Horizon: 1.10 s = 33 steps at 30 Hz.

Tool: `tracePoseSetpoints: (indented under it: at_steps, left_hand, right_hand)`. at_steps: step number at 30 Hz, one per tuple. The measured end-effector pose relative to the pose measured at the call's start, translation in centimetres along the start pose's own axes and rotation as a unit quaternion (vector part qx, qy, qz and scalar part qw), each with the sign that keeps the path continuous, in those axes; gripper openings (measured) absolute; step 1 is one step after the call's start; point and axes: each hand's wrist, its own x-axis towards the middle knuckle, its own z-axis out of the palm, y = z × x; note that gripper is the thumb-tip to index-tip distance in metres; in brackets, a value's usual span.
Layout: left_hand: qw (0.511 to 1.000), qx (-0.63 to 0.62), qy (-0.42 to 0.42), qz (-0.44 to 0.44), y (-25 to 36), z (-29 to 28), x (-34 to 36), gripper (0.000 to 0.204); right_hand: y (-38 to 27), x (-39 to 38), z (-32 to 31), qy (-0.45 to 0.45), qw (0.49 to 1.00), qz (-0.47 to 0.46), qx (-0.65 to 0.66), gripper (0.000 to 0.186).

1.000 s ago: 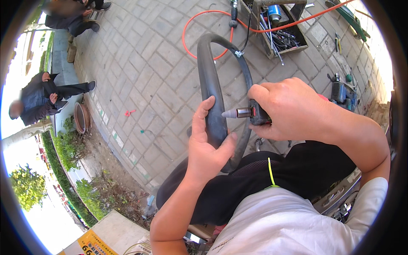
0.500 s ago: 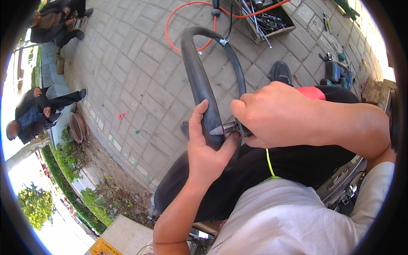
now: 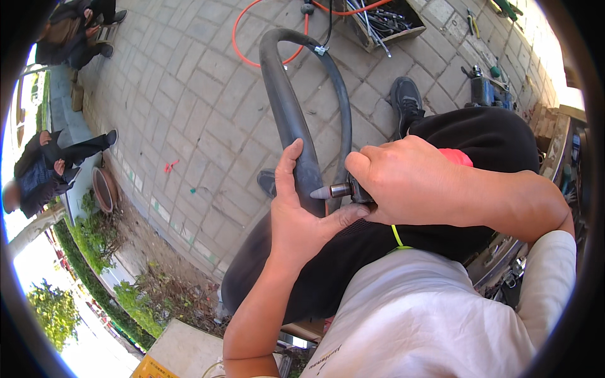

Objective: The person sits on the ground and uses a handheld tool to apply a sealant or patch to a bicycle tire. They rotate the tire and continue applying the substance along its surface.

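Note:
A black rubber inner tube arches up from my lap and loops back down, with a metal valve fitting on its far right bend. My left hand wraps round the near part of the tube, fingers on its left side and thumb stretched toward the tool. In my closed right hand is a rotary grinding tool, most of its body hidden by the fingers. Its grey cone-shaped tip lies over the tube's surface near my left thumb; whether it touches cannot be told.
A tray of metal tools stands on the paving beyond the tube, beside an orange hose. Pliers and a blue tool lie at the far right. Two people sit at the left near a round pot.
The surroundings have shifted a little left and up in the picture. Both hands keep their holds, and the tool's tip now sits nearer the tube's right edge.

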Motion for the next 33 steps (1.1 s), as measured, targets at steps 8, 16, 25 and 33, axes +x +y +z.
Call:
tracePoseSetpoints:
  at_steps: [8, 16, 25, 33]
  left_hand:
    - [0.991, 0.092, 0.082, 0.053, -0.75, -0.31, -0.25, 0.119]
    - [0.997, 0.043, 0.05, 0.037, -0.85, -0.57, -0.49, 0.116]
    - [0.998, 0.021, 0.049, 0.023, -0.67, -0.18, -0.27, 0.117]
    - [0.999, 0.026, 0.028, 0.01, -0.71, -0.32, -0.44, 0.117]
  right_hand:
    - [-0.51, 0.54, 0.46, 0.04, 0.999, 0.016, -0.009, 0.04]
    - [-0.47, 0.5, 0.15, 0.006, 1.0, -0.01, 0.002, 0.037]
    - [-0.49, 0.31, 0.43, 0.017, 0.999, 0.031, -0.003, 0.049]
    - [-0.28, 0.28, 0.19, -0.006, 1.0, 0.017, -0.001, 0.048]
